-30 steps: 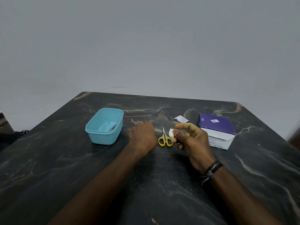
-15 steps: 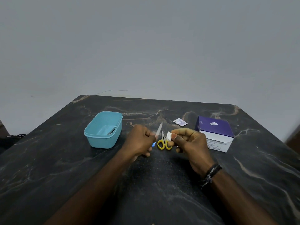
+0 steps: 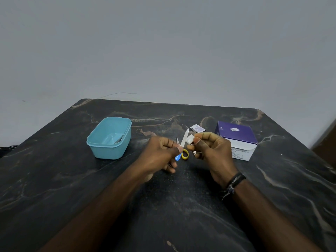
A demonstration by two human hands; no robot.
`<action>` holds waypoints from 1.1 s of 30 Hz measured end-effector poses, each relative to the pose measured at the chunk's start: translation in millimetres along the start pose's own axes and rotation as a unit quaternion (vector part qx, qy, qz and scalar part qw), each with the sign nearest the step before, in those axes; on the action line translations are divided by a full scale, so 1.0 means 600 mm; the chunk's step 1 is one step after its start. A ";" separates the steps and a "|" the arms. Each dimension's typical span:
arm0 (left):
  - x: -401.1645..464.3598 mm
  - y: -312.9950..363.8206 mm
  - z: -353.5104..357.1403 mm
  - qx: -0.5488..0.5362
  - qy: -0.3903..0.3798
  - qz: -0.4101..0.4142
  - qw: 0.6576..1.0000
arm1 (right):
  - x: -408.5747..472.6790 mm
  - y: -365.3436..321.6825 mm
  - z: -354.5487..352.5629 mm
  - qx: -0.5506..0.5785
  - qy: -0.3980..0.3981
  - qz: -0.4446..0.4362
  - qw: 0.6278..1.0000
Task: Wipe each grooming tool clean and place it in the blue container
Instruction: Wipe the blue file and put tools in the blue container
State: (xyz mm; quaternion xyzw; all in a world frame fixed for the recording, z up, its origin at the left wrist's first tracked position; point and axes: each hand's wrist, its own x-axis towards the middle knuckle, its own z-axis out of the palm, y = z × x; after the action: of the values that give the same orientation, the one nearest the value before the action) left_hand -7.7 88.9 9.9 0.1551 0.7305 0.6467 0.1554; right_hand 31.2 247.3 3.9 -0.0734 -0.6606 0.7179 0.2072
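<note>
- nail file [image 3: 185, 138] was in my left hand [image 3: 160, 154], pinched between thumb and fingers at the lower end, blue handle tip [image 3: 177, 156] poking out below the thumb
- file blade was tilted up and slightly right, tip pointing toward the far edge of the table
- my right hand [image 3: 211, 151] pinched a small white wipe [image 3: 190, 139] between thumb and index finger, other fingers curled
- wipe was touching the file's blade near its upper half, right side of it
- both hands were held above the table [image 3: 181, 206], close together, nearly thumb to thumb
- scissors [image 3: 184, 153] with yellow handles lay on the table just behind and below the hands; only one yellow loop and part of the blades showed, rest hidden by my fingers
- blue container [image 3: 111, 138] sat to the left of my left hand, well apart from the file, open top, no lid on it
- something dark and thin lay inside the container against its right wall; couldn't tell which tool
- torn white wipe sachet [image 3: 197, 128] lay flat on the table just beyond my right hand
- purple and white box [image 3: 236, 139] stood to the right of my right hand, near it, print on the front too small to read
- dark bracelet [image 3: 233, 182] was on my right wrist
- table was black marble-look with pale veins, plain grey wall [image 3: 163, 51] behind it
</note>
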 end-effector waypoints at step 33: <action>-0.005 -0.010 0.017 0.012 0.019 0.001 1.000 | -0.006 0.010 0.004 -0.074 -0.035 0.017 0.996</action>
State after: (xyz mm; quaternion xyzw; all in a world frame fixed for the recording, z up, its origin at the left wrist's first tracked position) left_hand -0.5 96.0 3.1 0.1455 0.7410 0.6406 0.1393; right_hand 32.5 243.5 -2.6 -0.0746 -0.7175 0.6726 0.1653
